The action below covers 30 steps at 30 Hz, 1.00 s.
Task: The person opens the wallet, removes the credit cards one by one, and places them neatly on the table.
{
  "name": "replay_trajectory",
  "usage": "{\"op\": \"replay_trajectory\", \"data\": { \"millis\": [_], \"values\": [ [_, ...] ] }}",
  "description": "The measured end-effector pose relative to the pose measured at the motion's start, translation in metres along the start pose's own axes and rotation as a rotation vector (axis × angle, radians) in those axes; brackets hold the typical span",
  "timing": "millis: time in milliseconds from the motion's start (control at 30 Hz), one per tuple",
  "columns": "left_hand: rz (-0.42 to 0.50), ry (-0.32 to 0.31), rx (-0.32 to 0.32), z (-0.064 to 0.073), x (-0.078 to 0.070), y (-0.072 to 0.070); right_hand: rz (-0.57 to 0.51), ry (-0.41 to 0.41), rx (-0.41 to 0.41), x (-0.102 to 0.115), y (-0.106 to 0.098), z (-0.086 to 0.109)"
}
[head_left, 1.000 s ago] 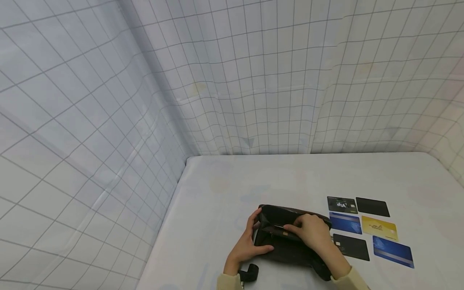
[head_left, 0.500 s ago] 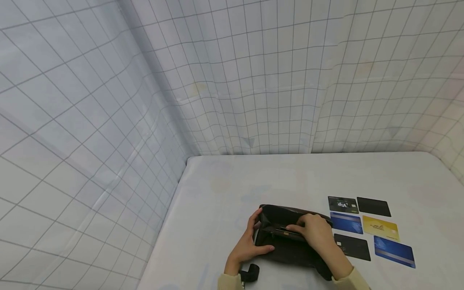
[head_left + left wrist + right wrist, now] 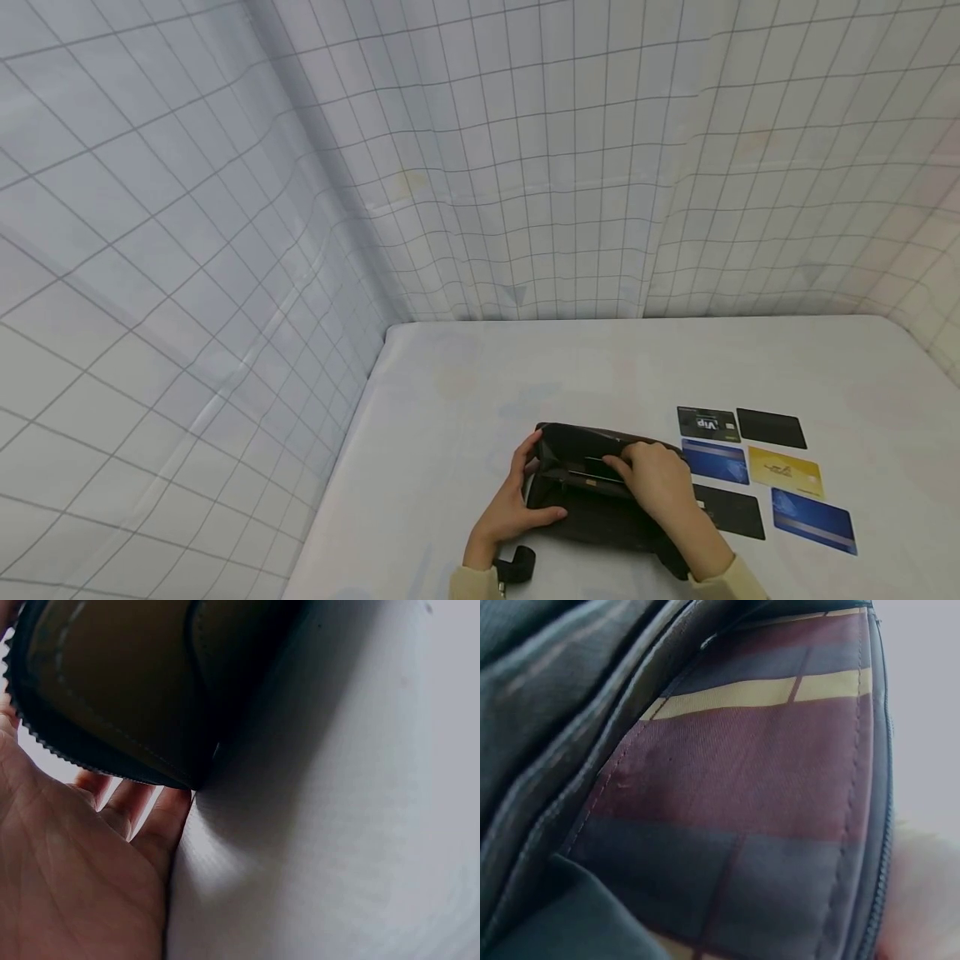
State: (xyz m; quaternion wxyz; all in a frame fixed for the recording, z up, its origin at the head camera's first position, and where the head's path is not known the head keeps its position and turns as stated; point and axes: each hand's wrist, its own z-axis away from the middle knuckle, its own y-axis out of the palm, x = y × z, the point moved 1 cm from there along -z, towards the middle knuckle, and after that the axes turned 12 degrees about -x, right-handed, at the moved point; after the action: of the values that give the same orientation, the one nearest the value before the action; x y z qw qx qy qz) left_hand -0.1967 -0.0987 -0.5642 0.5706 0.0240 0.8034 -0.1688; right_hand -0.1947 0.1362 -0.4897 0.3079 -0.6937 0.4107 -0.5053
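Observation:
A long black zip wallet (image 3: 600, 521) lies spread on the white table, its compartments facing up in the head view. At its left end my left hand (image 3: 506, 508) grips it, thumb over the near flap and fingers behind the far edge. In the left wrist view, fingers of the left hand (image 3: 82, 855) lie along the wallet's zip (image 3: 71, 754). My right hand (image 3: 660, 483) reaches into the wallet's middle, fingers bent and fingertips hidden inside; I cannot tell whether they pinch anything. The right wrist view shows the burgundy, grey and yellow striped lining (image 3: 592, 458) (image 3: 735, 765).
Right of the wallet, several cards lie in two columns: a black VIP card (image 3: 708, 424), a plain black card (image 3: 771, 428), a yellow card (image 3: 785, 472), blue cards (image 3: 813, 521) and a dark card (image 3: 727, 510) partly behind the right hand. White grid-patterned curtains (image 3: 525, 167) surround the table (image 3: 420, 433).
My right thumb and fingers have shifted slightly right and up within the wallet, away from its near pocket edge. The left hand and the cards stay where they were.

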Motion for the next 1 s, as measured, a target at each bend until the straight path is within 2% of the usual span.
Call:
{"op": "replay_trajectory", "data": {
  "millis": [533,833,1000],
  "values": [
    [-0.007,-0.024,-0.006,0.0003,0.0009,0.0005,-0.025,-0.053,0.044,-0.0076,-0.0018,-0.0018],
    [-0.028,0.003,-0.006,0.0004,0.0,0.0012,-0.103,-0.094,-0.007,-0.007,-0.0062,0.0015],
    [-0.02,0.006,-0.005,-0.0008,-0.0001,0.0005,-0.089,-0.154,-0.09,-0.0052,-0.0084,0.0063]
  ]
}}
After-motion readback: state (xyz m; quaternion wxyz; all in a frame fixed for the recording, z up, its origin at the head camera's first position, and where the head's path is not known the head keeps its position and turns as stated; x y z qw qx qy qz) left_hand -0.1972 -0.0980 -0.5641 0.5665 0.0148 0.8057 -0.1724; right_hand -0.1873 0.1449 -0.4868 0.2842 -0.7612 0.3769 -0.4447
